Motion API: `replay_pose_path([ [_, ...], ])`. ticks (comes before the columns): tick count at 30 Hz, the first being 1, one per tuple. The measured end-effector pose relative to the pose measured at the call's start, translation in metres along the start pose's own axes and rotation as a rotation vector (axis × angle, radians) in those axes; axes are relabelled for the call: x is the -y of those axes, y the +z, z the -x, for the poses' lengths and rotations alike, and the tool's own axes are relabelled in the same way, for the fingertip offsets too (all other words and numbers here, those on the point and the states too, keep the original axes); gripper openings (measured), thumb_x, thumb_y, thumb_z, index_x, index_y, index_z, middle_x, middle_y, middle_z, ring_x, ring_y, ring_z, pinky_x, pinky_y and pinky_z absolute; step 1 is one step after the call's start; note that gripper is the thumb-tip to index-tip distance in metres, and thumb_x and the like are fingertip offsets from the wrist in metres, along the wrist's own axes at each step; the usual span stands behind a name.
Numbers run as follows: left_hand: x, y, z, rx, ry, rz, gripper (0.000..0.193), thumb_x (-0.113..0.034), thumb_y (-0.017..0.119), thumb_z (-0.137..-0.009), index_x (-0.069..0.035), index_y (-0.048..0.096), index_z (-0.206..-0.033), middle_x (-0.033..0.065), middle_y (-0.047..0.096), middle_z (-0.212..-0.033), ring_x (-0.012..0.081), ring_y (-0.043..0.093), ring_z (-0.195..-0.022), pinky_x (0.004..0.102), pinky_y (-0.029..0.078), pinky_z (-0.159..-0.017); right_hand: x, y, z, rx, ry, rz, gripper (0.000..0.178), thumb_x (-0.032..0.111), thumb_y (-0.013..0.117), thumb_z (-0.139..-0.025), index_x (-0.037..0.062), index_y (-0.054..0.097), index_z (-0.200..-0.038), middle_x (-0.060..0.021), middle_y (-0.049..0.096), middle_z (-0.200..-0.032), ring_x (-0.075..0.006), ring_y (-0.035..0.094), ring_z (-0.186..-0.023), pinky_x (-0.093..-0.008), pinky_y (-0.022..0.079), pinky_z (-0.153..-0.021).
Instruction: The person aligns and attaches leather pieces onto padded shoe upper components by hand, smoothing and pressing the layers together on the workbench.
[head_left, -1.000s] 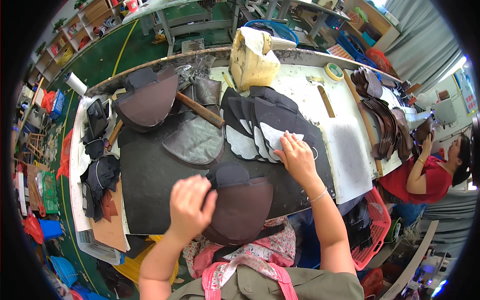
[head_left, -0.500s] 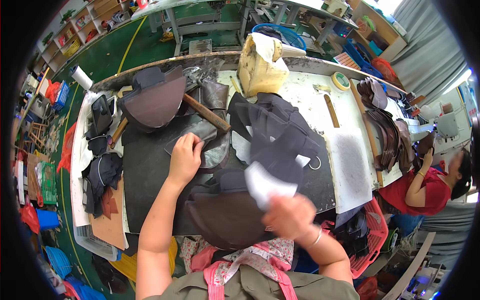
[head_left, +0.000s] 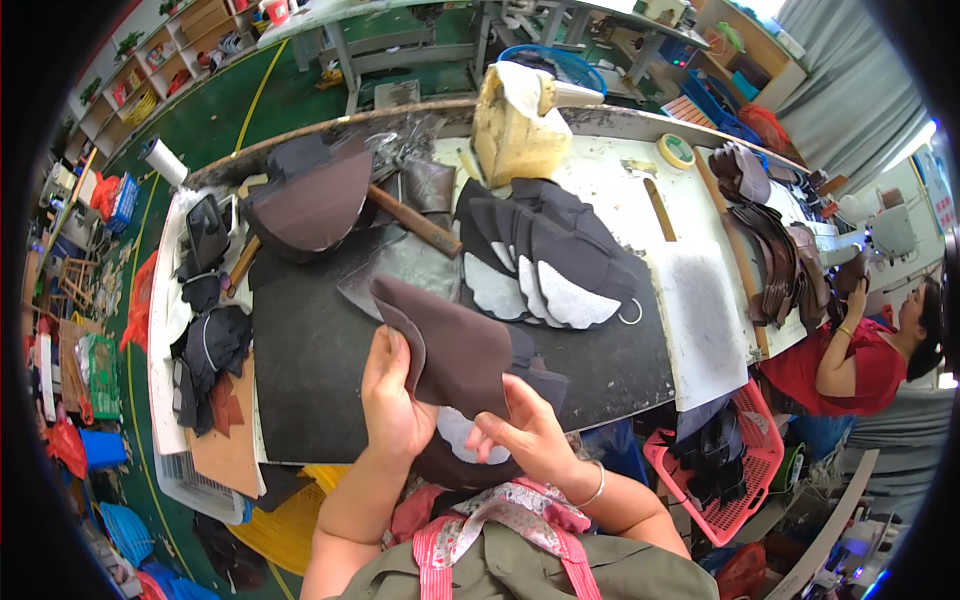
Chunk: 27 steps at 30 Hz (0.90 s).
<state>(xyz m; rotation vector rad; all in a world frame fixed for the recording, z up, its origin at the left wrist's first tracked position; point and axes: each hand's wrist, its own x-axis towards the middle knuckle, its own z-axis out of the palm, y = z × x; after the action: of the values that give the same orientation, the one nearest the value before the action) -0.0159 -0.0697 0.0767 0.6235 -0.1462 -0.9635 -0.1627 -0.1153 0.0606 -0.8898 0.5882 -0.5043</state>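
Note:
Between both hands, a brown leather piece point(head_left: 455, 345) is held up over the table's near edge, bent into a curve. My left hand point(head_left: 392, 405) closes on its left end with the thumb up. My right hand point(head_left: 525, 432) grips its lower right edge. Black material shows behind its right side, and below the hands lies more dark material with a pale patch, partly hidden. Beyond, on the black mat point(head_left: 310, 365), several black pieces with white backing point(head_left: 570, 295) lie fanned out. A wooden-handled hammer point(head_left: 415, 222) rests beside a stack of brown half-round pieces point(head_left: 310, 205).
A stained yellowish block point(head_left: 510, 135) stands at the table's back, with a tape roll point(head_left: 677, 152) to its right. Brown strips point(head_left: 770, 265) are stacked at the right. A pink basket point(head_left: 735, 480) stands below the right edge. A co-worker in red point(head_left: 840, 370) sits at the right.
My right hand, blurred with a white-backed piece before, has come in to the brown leather. My left hand has left the dark sheet near the hammer and joined it. The fanned pile now shows clearly.

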Motion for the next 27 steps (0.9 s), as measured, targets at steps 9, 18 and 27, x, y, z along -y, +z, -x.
replay_pose_path([
  [9, 0.019, -0.036, 0.048, 0.570, 0.335, -1.466, 0.037, -0.026, 0.079, -0.068, -0.003, 0.055, -0.085, 0.0150, 0.060, -0.081, 0.0263, 0.060, -0.072, 0.0359, 0.047, -0.064, 0.042, -0.093, 0.069, -0.042, -0.062, 0.420, 0.014, 0.010, 0.055, -0.093, -0.0015, 0.058, -0.086, 0.0001, 0.056, -0.071, -0.0066, 0.053, -0.066, -0.0218, 0.044, -0.060],
  [18, 0.026, -0.050, 0.086, 0.902, 0.692, -1.853, 0.029, -0.018, 0.060, -0.079, -0.004, 0.060, -0.105, 0.0135, 0.056, -0.116, 0.0343, 0.053, -0.108, 0.0466, 0.040, -0.089, 0.071, -0.107, 0.120, -0.572, -0.102, 0.006, 0.009, 0.004, 0.062, -0.086, -0.0022, 0.062, -0.093, -0.0106, 0.066, -0.074, -0.0142, 0.065, -0.060, -0.0231, 0.052, -0.049],
  [27, 0.065, -0.004, 0.056, 0.667, 0.478, -1.466, 0.044, -0.026, 0.080, -0.066, 0.000, 0.054, -0.090, 0.0162, 0.057, -0.093, 0.0366, 0.055, -0.090, 0.0425, 0.046, -0.076, 0.001, -0.068, 0.043, -0.254, -0.101, 0.183, 0.011, 0.008, 0.064, -0.087, -0.0013, 0.058, -0.090, -0.0060, 0.064, -0.082, -0.0115, 0.064, -0.074, -0.0228, 0.052, -0.065],
])
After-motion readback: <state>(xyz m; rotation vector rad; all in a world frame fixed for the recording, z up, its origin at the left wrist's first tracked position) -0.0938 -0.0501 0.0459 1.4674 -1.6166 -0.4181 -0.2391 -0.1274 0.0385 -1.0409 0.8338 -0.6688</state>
